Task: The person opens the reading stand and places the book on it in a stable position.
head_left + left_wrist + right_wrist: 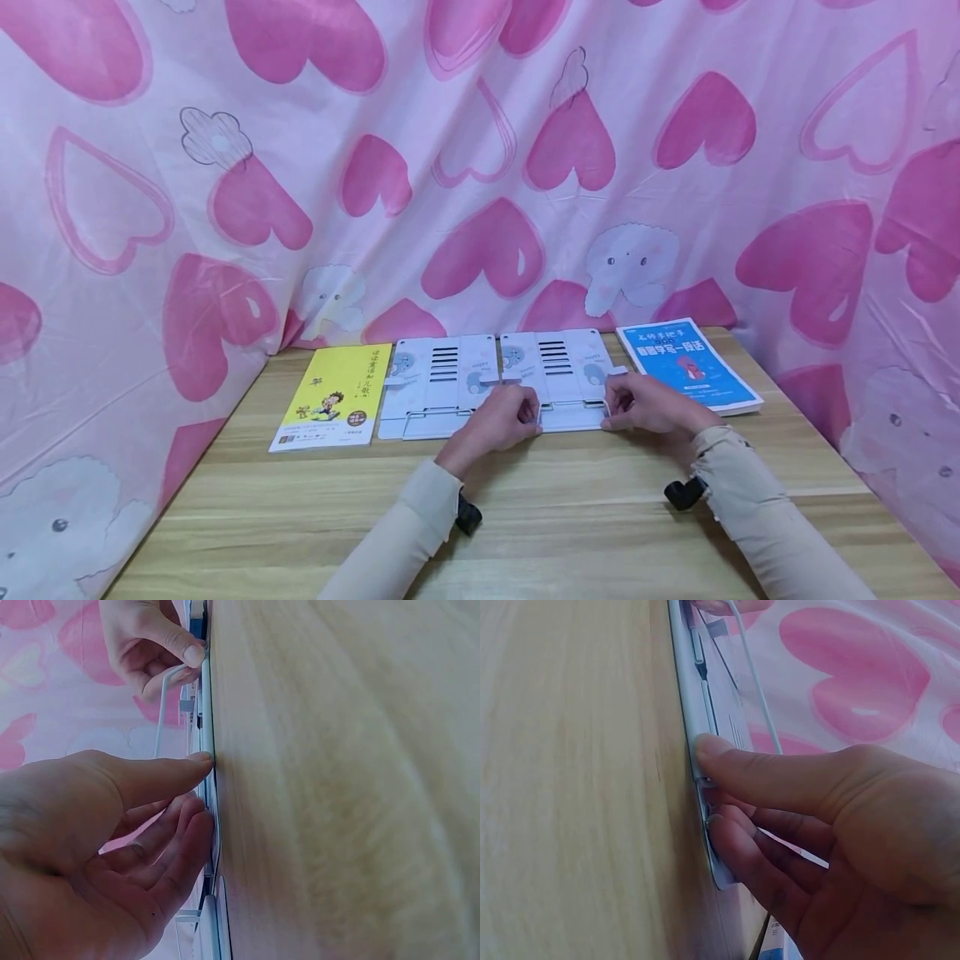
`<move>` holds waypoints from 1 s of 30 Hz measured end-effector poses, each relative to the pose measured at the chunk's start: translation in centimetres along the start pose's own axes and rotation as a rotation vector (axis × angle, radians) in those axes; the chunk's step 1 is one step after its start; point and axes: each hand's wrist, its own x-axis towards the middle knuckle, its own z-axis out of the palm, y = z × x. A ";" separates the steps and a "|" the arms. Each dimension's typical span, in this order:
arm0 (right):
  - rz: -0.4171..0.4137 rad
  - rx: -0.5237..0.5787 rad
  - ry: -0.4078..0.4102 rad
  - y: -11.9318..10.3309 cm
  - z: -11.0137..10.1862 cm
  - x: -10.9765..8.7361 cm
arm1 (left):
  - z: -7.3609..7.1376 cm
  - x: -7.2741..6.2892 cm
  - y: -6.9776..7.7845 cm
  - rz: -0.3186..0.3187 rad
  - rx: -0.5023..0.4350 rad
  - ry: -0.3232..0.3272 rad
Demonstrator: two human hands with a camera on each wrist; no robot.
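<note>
Two pale book stands with a printed cartoon pattern and slots lie flat, side by side, near the back of the table. My left hand is at the front left corner of the right book stand, thumb on its front edge and fingers behind it. The right hand pinches the front right corner in the same way. Between the hands a white wire bracket stands up from the front of this stand; its ends are partly hidden by the fingers. The left book stand lies just beside my left hand.
A yellow book lies left of the stands, and a blue book lies to the right, close to my right hand. Behind the wooden table hangs a pink curtain with hearts.
</note>
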 end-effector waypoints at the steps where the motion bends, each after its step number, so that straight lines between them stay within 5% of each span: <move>1: -0.002 -0.004 -0.002 0.0 0.0 0.0 | 0.0 0.0 0.0 0.003 -0.002 0.000; 19: -0.111 -0.083 -0.010 -0.1 -0.1 0.5 | -0.4 -0.3 0.0 0.038 -0.020 0.009; 30: -0.053 -0.027 0.002 0.6 -0.1 0.0 | -0.4 -0.1 -0.2 0.067 -0.049 -0.027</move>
